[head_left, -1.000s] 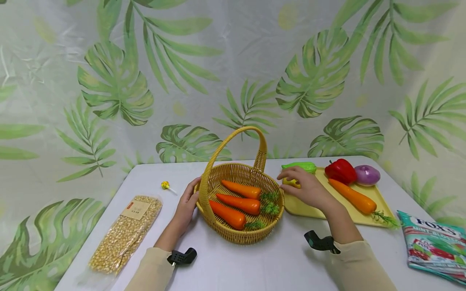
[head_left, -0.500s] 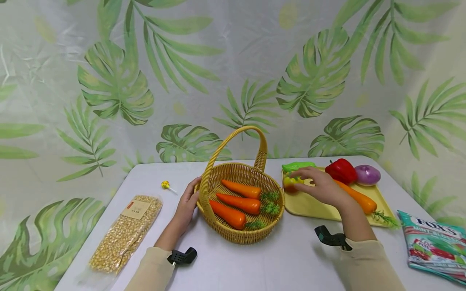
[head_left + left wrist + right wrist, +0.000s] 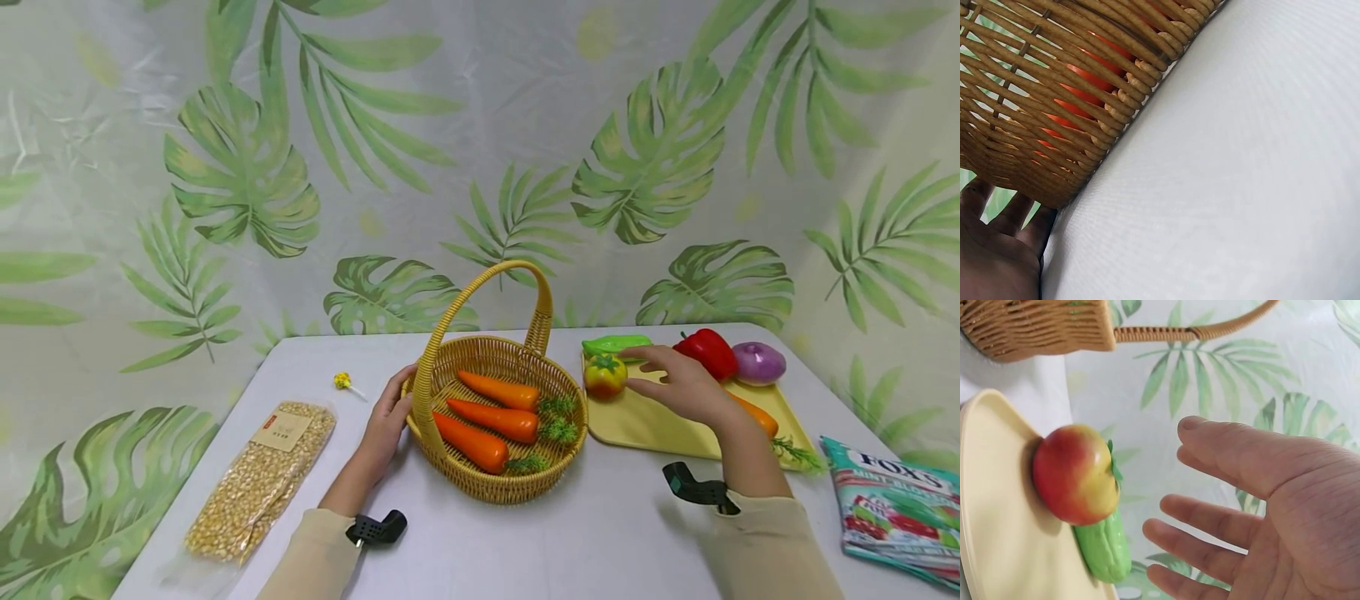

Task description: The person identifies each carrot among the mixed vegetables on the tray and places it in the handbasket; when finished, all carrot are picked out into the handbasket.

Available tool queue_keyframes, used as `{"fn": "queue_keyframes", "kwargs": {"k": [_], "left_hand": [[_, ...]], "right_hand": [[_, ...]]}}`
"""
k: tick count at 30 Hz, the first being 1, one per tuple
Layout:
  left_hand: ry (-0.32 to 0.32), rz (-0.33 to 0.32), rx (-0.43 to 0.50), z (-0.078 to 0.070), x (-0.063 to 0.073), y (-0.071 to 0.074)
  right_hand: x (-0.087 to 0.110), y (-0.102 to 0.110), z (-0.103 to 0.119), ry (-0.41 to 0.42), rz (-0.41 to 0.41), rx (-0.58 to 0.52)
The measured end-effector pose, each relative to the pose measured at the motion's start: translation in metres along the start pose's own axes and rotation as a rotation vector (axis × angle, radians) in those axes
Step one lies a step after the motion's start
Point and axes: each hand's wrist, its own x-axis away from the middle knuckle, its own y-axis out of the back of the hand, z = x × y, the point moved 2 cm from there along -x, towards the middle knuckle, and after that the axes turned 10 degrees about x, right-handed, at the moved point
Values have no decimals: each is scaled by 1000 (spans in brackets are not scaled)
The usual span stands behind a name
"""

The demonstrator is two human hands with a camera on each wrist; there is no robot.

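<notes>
My left hand (image 3: pixel 386 421) rests against the left side of a wicker basket (image 3: pixel 495 492) with a tall arched handle. In the left wrist view its fingers (image 3: pixel 1010 215) lie along the outside of the woven wall. Three orange carrots (image 3: pixel 493 419) with green tops lie in the basket. My right hand (image 3: pixel 678 385) hovers over a yellow tray (image 3: pixel 637 429), fingers spread and holding nothing. Just left of its fingertips a red-and-yellow tomato (image 3: pixel 605 379) sits on the tray; the right wrist view shows a gap between them.
Also on the tray are a green vegetable (image 3: pixel 615 343), a red bell pepper (image 3: pixel 708 353), a purple onion (image 3: pixel 759 364) and a carrot (image 3: pixel 757 414) partly hidden by my right arm. A corn kernel bag (image 3: pixel 258 483) and lollipop (image 3: pixel 343 382) lie left, a candy bag (image 3: pixel 896 508) right.
My right hand has drawn back to the right from the tomato beside the basket, leaving the tomato uncovered on the tray. My left hand and the basket stay in place.
</notes>
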Motion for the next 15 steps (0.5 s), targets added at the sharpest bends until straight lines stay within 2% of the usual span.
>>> {"fn": "queue_keyframes", "kwargs": {"k": [15], "left_hand": [[6, -7, -12, 0, 0, 0]], "right_hand": [[5, 0, -19, -48, 7, 28]]}}
